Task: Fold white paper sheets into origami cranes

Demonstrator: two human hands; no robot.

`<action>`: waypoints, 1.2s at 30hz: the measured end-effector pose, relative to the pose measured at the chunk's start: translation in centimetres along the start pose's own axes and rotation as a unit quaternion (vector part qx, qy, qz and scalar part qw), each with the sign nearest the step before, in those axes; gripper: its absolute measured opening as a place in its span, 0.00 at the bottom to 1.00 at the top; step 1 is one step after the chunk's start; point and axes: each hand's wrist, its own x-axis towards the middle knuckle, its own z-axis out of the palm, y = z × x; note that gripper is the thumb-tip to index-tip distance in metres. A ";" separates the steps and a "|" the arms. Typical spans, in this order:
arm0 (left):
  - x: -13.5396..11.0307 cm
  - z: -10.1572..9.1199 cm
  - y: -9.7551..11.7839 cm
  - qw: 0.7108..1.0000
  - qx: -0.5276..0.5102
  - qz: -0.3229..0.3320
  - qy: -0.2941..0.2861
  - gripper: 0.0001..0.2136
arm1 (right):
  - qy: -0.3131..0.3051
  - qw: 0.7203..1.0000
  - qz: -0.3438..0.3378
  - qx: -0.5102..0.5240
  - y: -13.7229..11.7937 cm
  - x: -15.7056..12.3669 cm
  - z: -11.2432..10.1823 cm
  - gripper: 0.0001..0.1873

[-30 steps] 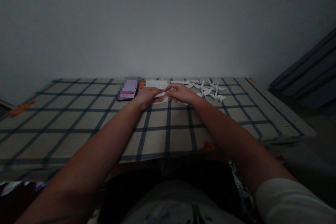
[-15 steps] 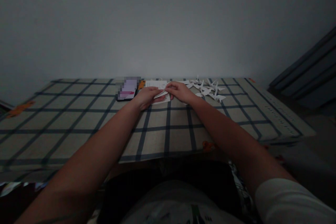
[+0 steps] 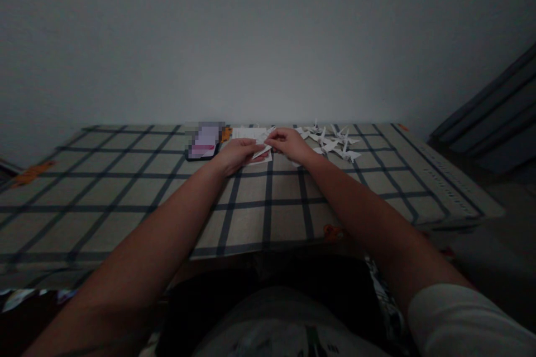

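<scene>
Between my two hands is a small folded piece of white paper (image 3: 262, 151). My left hand (image 3: 235, 155) is closed on its left side, with the thumb on top and fingers beneath. The fingertips of my right hand (image 3: 288, 144) pinch its right end. White paper sheets (image 3: 247, 133) lie flat behind and under the hands, partly covered by them. To the right of my right hand sit several folded white paper cranes (image 3: 330, 143), bunched together with their wings spread.
A phone (image 3: 204, 142) with a lit, partly blurred screen rests left of my left hand. The table has a checked cloth (image 3: 167, 189) with orange patches. A plain wall (image 3: 268, 39) rises behind it, and a grey curtain (image 3: 494, 117) hangs at the right.
My right fingertips have shifted slightly up at the paper's right end, and the folded paper sits a little further right. The cranes and phone stay in place.
</scene>
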 end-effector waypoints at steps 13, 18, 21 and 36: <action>-0.5 0.6 0.5 1.000 0.020 -0.005 0.018 0.06 | 0.021 0.998 0.010 0.061 -0.2 0.0 0.4 0.06; 0.4 0.2 0.1 0.998 -0.011 0.025 0.064 0.02 | 0.083 0.990 0.026 0.116 -0.9 -0.1 0.5 0.10; 0.5 -0.1 0.1 0.997 -0.025 0.041 0.053 0.02 | 0.081 0.988 0.062 0.114 -0.9 -0.1 0.6 0.13; -0.1 0.1 0.1 1.000 0.020 0.004 0.013 0.03 | 0.058 0.995 0.066 0.039 -1.0 0.0 0.3 0.13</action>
